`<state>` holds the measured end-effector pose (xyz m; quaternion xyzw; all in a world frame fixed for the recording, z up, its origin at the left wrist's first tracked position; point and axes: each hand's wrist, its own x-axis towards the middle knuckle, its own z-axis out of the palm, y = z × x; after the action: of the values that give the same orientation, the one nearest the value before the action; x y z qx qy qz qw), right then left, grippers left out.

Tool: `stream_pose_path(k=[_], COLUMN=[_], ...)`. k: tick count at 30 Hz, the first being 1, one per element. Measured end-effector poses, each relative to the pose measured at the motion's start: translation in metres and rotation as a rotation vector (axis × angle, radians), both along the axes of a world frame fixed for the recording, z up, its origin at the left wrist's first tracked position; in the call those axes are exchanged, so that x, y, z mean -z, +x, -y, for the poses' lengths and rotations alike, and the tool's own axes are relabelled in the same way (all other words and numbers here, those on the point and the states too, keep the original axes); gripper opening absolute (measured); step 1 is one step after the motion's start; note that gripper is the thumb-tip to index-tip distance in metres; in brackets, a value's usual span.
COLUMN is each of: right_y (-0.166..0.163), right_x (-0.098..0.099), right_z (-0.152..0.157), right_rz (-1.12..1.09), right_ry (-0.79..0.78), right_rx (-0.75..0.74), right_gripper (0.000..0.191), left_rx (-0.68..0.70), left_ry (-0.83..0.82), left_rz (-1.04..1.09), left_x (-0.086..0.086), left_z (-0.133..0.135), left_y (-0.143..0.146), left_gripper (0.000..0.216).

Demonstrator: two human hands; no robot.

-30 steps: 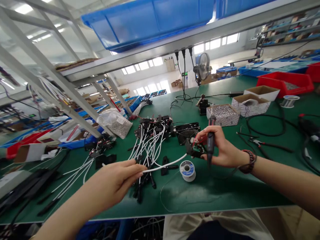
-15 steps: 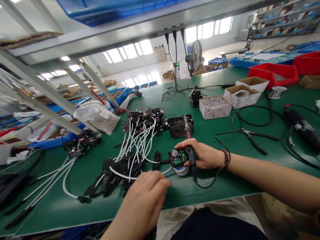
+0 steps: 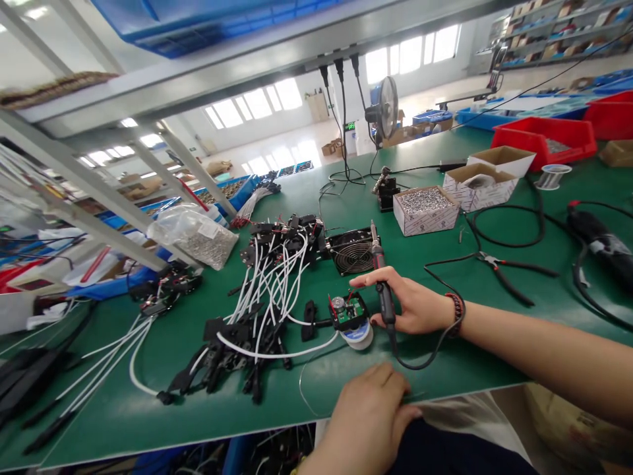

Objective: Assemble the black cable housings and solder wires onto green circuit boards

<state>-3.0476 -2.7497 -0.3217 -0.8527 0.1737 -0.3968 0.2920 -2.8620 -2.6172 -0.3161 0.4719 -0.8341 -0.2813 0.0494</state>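
My right hand grips a soldering iron, tip pointing up and away, its cord looping behind the wrist. Just left of it a small green circuit board with a white cable rests on a solder spool. My left hand lies palm down at the near table edge, fingers together, over a thin solder wire; whether it pinches the wire is hidden.
A pile of black connectors with white cables lies to the left, a black fan behind the board. A box of screws, pliers, black cables and a red bin sit to the right on the green table.
My left hand let go of the white cable and drew back right to the near table edge. My right hand set the board down on the spool and keeps the iron.
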Motion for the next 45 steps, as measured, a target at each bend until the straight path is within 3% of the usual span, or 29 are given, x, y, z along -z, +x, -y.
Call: stream_pose_path(k=[4,9,12,15,18,21,27,31,34,38,41,45], right_y=[0.003,0.011,0.012,0.012,0.011,0.009,0.003,0.002,0.002,0.0,-0.004,-0.016], right_x=[0.001,0.007,0.012,0.016,0.018,0.017,0.014,0.012,0.01,0.004,-0.006,-0.027], right_z=[0.0,-0.001,-0.001,-0.001,0.0,-0.001,-0.007,-0.01,-0.013,-0.018,-0.019,-0.021], right_rz=[-0.029,-0.044,-0.041,-0.03,-0.02,-0.017,-0.02,-0.012,-0.017,-0.069,-0.069,-0.057], right_ry=[0.009,0.01,-0.009,-0.033,-0.048,-0.057,-0.051,-0.031,-0.026,-0.017,-0.085,-0.214], right_rx=[0.011,0.048,0.048,0.039,0.031,0.02,-0.002,-0.015,-0.005,0.019,0.05,0.106], right_gripper=[0.054,0.045,0.045,0.05,0.053,0.055,0.057,0.054,0.051,0.047,0.035,0.029], left_rx=[0.009,-0.103,-0.269,-0.587,-0.78,-0.747,-0.725,-0.816,-0.845,-0.787,-0.715,-0.676], left_ry=[-0.035,-0.078,-0.148,-0.206,-0.044,0.219,0.486,0.583,0.359,-0.022,-0.139,-0.236], left_rz=[0.014,-0.333,-0.591,-0.877,-1.16,-1.332,-1.513,-1.475,-1.334,-0.899,-0.687,-0.609], left_x=[0.006,-0.003,-0.015,-0.023,-0.024,-0.023,-0.017,-0.015,-0.018,-0.025,-0.03,-0.034], left_z=[-0.003,-0.005,-0.003,0.006,0.024,0.038,0.037,0.038,0.048,0.06,0.061,0.056], left_y=[0.001,0.01,0.025,0.039,0.046,0.047,0.052,0.063,0.075,0.09,0.094,0.089], left_gripper=[0.011,0.016,0.021,0.022,0.023,0.025,0.029,0.028,0.029,0.029,0.027,0.02])
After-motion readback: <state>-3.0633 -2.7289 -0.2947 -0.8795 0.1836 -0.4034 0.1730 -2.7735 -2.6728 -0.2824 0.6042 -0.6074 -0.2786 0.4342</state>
